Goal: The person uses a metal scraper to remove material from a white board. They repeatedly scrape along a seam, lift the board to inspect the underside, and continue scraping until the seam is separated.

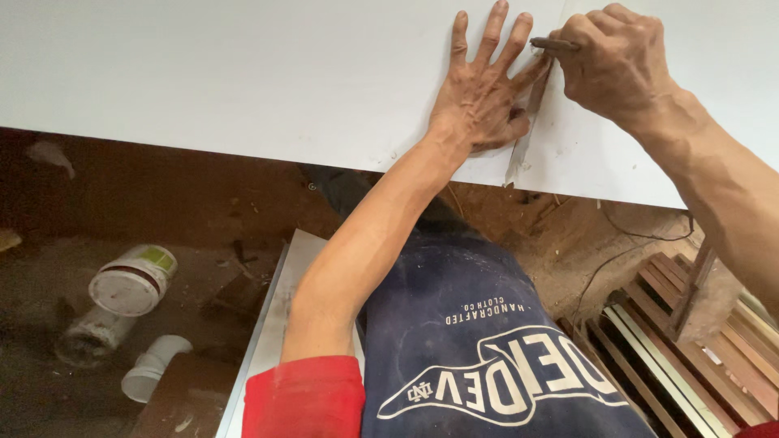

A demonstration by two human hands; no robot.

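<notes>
Fingers of the right hand (617,65) are being curled tight around a thin dark tool (554,44), so only its tip is being shown — what kind of tool it is cannot be told. The white board (243,73) is being cut off by the picture's edges. The left hand (484,97) is being pressed flat on it, fingers spread, holding nothing — the tool's tip is being kept just beside its forefinger.

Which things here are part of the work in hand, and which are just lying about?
In use: white board; left hand flat on it; right hand gripping a thin tool.

Lying about: white tubs, white pipe piece, wooden strips, cable.
</notes>
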